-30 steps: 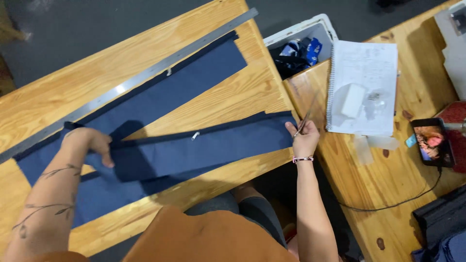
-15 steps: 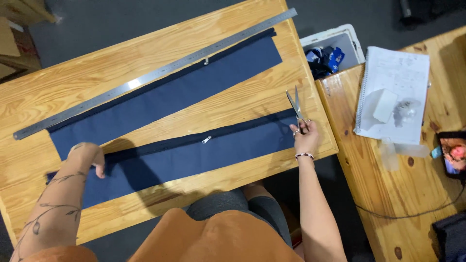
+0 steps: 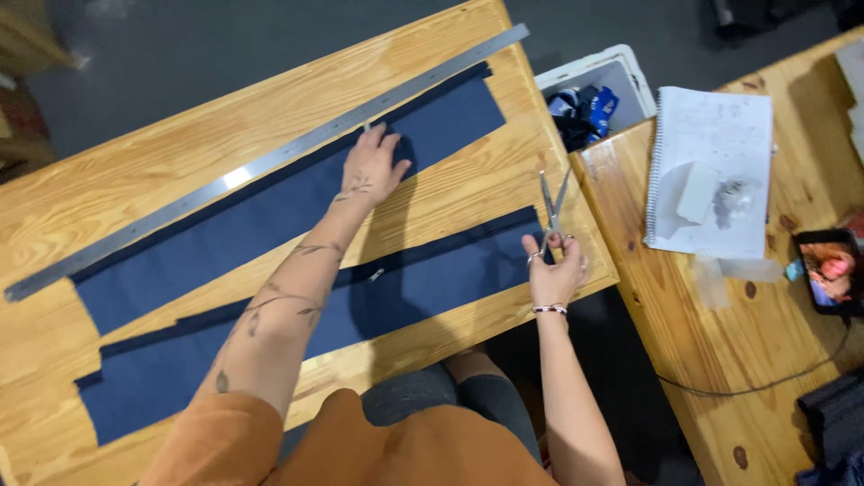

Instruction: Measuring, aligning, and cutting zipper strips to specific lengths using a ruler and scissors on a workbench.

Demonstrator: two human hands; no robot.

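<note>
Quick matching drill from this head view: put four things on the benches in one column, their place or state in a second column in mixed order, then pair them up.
Things:
1. scissors
2. metal ruler
3. spiral notebook
4. far strip of navy fabric

Places or states:
A. lying on the side table to the right
B. under the left hand, flat on the wooden table
C. held in the right hand, blades open
D. lying along the far edge of the far fabric strip

Pairs: 1-C, 2-D, 3-A, 4-B
</note>
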